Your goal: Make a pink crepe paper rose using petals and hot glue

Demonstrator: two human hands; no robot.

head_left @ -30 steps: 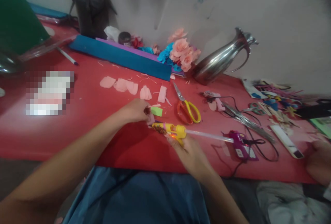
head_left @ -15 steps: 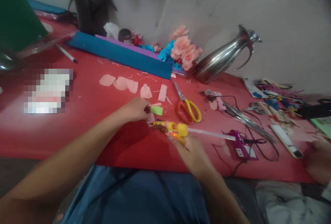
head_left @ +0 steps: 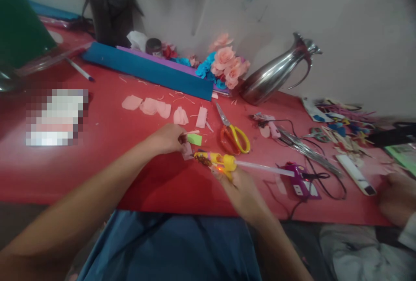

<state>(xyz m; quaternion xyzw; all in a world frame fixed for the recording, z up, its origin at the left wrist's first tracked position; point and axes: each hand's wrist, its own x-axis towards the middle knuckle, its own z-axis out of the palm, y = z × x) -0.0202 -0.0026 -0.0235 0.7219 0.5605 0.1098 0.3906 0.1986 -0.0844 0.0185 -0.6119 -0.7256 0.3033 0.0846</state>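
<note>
To your left, a slim white pen with a blue end [head_left: 80,70] is lying on the red-covered surface [head_left: 100,151]. Flat pale pink paper cutouts [head_left: 150,106] are forming a row beyond your left hand [head_left: 169,139], whose grip is pinching a small pink paper piece [head_left: 187,151] beside a bright green slip [head_left: 195,138]. A yellow plastic glue gun [head_left: 216,158] is pointing its nozzle at that piece; I cannot tell whether they are touching. Your right hand [head_left: 242,194] is wrapping its grip around the gun. A long translucent glue stick [head_left: 266,168] is jutting from its back toward a purple socket box [head_left: 296,185].
</note>
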